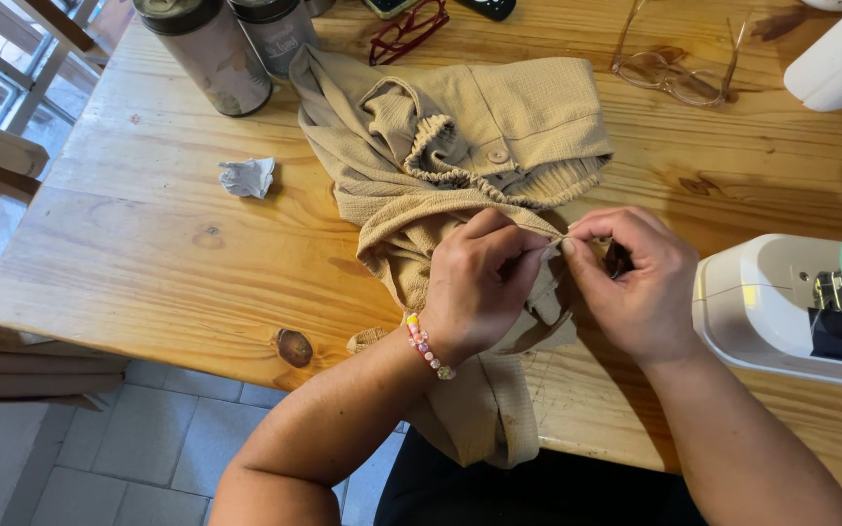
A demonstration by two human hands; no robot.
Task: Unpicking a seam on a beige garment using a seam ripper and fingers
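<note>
On the wooden table [148,244], beige garment [460,166] lies bunched w/ one end hanging off the edge. Left hand [479,282] & right hand [635,282] both pinch its fabric, fingertips nearly touching. Sewing machine [782,312] just beside.

A knotty wooden tabletop [148,244] carries a rumpled tan garment [460,156], a crumpled paper scrap [247,177], two metal tins [209,51], red glasses [407,29], clear-framed glasses [676,73] and a white sewing machine [782,307].

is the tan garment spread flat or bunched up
Bunched up: the tan garment lies in folds on the wooden table, its edge pinched by both hands.
</note>
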